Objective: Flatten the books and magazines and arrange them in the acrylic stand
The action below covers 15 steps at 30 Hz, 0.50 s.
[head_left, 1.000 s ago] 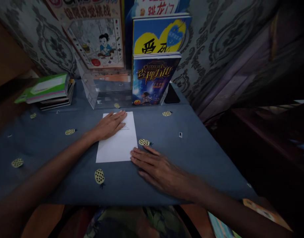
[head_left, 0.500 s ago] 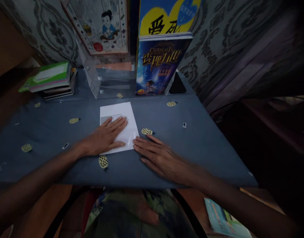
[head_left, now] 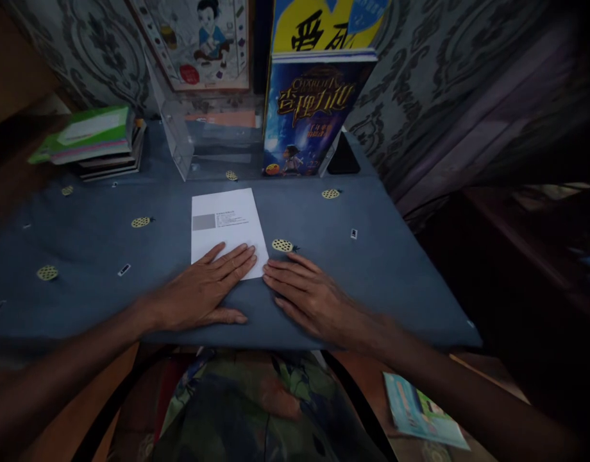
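A white booklet (head_left: 226,233) with a grey block and small print lies flat on the blue-grey tablecloth (head_left: 391,282). My left hand (head_left: 208,285) rests flat over its lower part, fingers stretched out and thumb on the cloth. Beside the booklet's lower right corner, my right hand (head_left: 314,298) lies on the cloth with its fingers extended; the fingertips are at the booklet's edge. Neither hand grasps anything.
Behind the booklet, a clear acrylic stand (head_left: 182,144) holds upright books, among them a dark blue book (head_left: 309,119). A black phone (head_left: 344,157) lies right of it. A stack of books (head_left: 100,141) sits at the back left. A light-blue booklet (head_left: 422,410) lies below the table edge.
My left hand has slid down the booklet towards me, uncovering the grey block and print. My right hand stays by the lower right corner. The view has shifted slightly.
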Motion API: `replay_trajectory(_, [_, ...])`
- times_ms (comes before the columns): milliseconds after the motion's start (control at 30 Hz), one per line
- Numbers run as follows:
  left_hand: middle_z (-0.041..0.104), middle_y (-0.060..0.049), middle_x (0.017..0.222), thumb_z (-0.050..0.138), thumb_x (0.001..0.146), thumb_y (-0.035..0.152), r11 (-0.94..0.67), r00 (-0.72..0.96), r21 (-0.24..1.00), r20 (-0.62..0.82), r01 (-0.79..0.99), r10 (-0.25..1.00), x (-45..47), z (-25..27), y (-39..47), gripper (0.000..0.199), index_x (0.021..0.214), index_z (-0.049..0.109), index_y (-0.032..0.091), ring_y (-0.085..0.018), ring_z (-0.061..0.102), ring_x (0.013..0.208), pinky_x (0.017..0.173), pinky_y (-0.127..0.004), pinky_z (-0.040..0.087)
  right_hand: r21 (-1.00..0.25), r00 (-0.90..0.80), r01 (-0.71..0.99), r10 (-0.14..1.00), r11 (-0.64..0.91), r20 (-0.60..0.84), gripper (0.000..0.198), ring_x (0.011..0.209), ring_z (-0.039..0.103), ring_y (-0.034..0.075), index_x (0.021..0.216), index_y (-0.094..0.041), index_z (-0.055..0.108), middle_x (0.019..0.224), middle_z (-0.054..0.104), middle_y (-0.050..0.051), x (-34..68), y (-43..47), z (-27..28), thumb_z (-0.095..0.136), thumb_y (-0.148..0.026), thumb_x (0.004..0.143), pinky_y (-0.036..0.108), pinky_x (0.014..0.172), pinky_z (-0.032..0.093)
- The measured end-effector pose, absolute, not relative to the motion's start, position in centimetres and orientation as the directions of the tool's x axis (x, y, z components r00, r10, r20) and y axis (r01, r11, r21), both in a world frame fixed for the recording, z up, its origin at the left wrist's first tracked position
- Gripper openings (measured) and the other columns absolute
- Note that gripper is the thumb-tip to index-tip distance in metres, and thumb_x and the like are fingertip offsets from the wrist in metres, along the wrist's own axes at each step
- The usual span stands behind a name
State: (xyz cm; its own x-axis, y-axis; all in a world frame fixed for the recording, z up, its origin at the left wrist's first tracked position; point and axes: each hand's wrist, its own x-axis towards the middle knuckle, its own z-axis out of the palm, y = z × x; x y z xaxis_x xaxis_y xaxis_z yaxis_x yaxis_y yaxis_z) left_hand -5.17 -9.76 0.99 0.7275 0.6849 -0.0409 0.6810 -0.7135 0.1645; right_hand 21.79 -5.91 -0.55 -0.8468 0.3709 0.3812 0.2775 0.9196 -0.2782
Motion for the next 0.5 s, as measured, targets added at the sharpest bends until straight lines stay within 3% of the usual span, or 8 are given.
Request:
replay_trajectory(233, [0.009,-0.006,0.169,0.036,0.100,0.066,-0.715,0.738,0.208,-0.052,0.667,0.673,-5.3,1.1,-9.7,0.082,0.163,-0.002,0.029,-0.026,0.011,0.156,0.128,-0.047,0.009,-0.407,-0.821,0.208,0.385,0.889,0.421,0.033,0.117,0.065,0.026,0.128,-0.020,0.068,0.122,0.074,0.010,22.2,-6.0,-0.1,0.048,-0.019,0.101,0.051,0.101,0.056])
replay_trajectory(400, [0.011,-0.002,0.169,0.036,0.101,0.063,-0.710,0.746,0.261,-0.071,0.654,0.662,-5.4,1.5,-9.5,0.072,0.162,0.012,0.033,-0.024,0.015,0.156,0.128,-0.047,0.011,-0.626,-0.747,0.138,0.495,0.768,0.443,0.031,0.098,0.070,0.021,0.126,-0.024,0.070,0.100,0.079,0.006,22.4,-5.4,0.2,0.049,-0.022,0.102,0.042,0.088,0.060])
replay_trajectory(500, [0.014,-0.002,0.169,0.039,0.102,0.061,-0.723,0.760,0.283,-0.038,0.631,0.648,-5.6,1.4,-9.4,0.068,0.161,0.020,0.032,-0.024,0.018,0.155,0.129,-0.046,0.011,-0.656,-0.709,0.191,0.565,0.730,0.422,0.032,0.100,0.070,0.021,0.127,-0.023,0.069,0.105,0.078,0.007,22.2,-4.2,0.2,0.048,-0.025,0.102,0.043,0.091,0.059])
